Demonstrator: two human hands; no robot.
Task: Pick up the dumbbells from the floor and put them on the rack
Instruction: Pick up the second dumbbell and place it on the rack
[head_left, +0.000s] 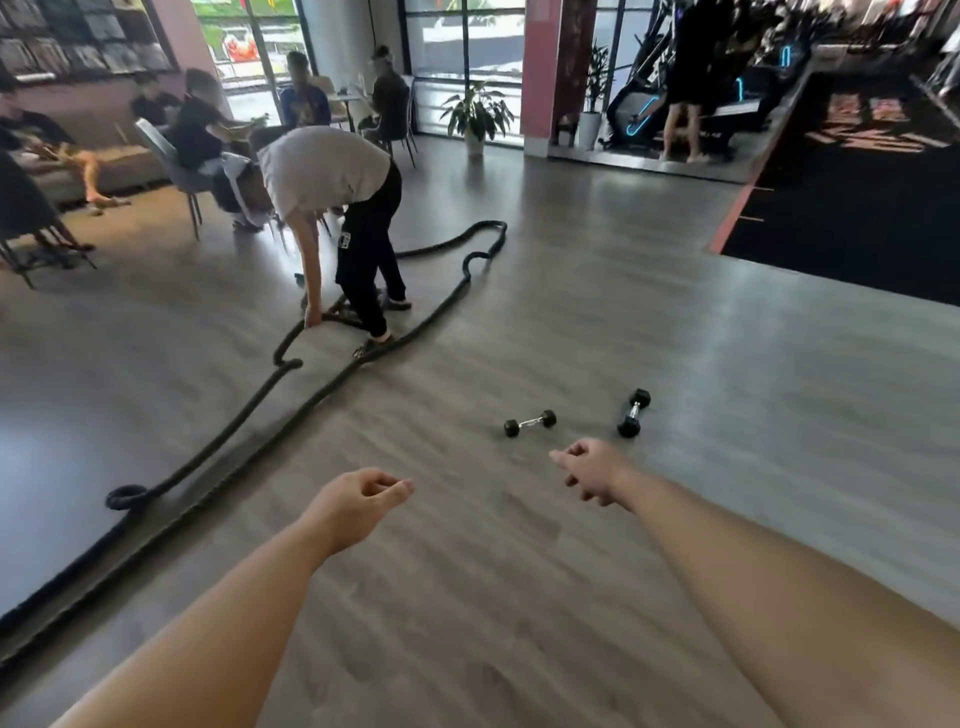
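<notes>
Two small black hex dumbbells with chrome handles lie on the grey wood floor ahead of me. The left dumbbell (530, 422) lies nearly crosswise; the right dumbbell (633, 412) points away from me. My right hand (592, 470) hovers just short of them, fingers loosely curled, holding nothing. My left hand (358, 501) is stretched out lower and to the left, fingers also loosely curled and empty. No rack is in view.
A thick black battle rope (291, 410) snakes across the floor on the left. A person (332, 208) bends over it, holding one end. Seated people and chairs (171, 161) fill the far left. A black mat (857, 218) lies at the right, a potted plant (478, 117) behind.
</notes>
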